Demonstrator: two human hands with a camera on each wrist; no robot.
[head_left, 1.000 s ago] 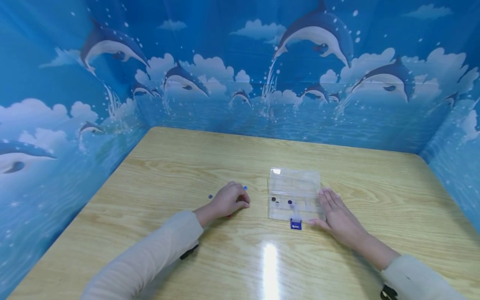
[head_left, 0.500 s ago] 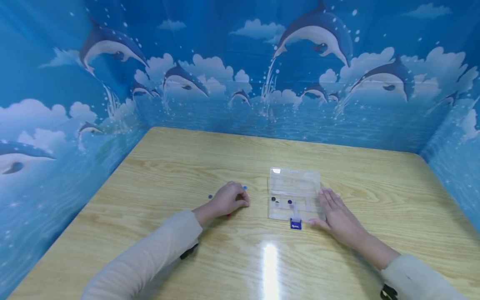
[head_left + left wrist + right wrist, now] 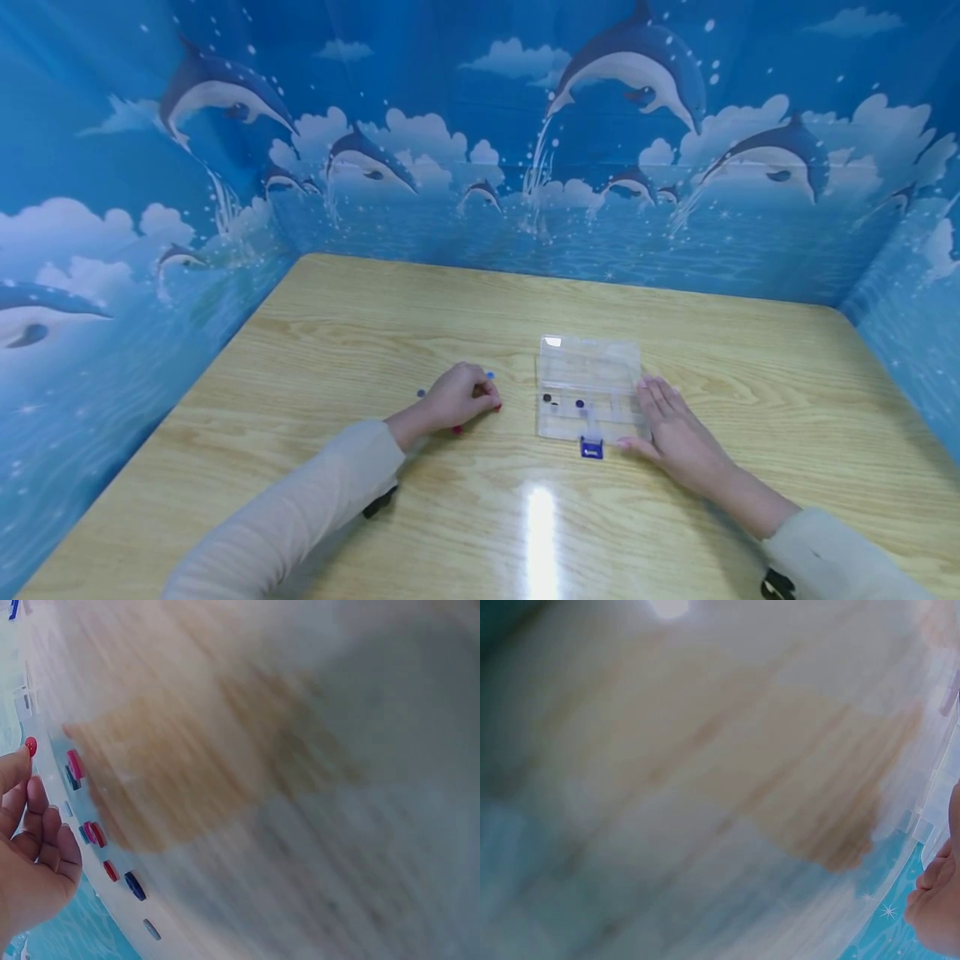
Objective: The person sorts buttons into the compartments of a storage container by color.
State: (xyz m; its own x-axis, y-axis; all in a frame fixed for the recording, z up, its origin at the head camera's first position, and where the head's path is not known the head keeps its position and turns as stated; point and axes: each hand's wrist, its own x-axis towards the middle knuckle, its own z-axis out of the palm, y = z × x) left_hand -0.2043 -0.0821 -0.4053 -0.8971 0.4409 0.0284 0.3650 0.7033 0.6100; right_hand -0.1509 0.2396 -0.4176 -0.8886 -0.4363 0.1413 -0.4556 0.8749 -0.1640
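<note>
Between thumb and index finger, my left hand [image 3: 453, 396] pinches a small red button [image 3: 31, 745], its holes facing the left wrist camera. Several loose buttons lie on the table by that hand, among them a pink one [image 3: 74, 764], a dark blue one [image 3: 135, 886] and a grey one [image 3: 152, 929]. To the right stands a clear plastic compartment box [image 3: 555, 429] with its lid [image 3: 588, 362] folded back and a few dark buttons [image 3: 580, 404] inside. My right hand [image 3: 678, 437] rests along the box's right side, fingers straight, thumb at the front corner.
A blue latch [image 3: 592, 448] sticks out from the box's front edge. The wood-grain table [image 3: 360, 333] is bounded at the back and sides by a blue dolphin-print curtain [image 3: 480, 217]. Light glares off the table [image 3: 541, 533] in front of the box.
The red button now shows at my left fingertips, where it was hidden a second ago. That hand has barely shifted. My right hand and the box stay put.
</note>
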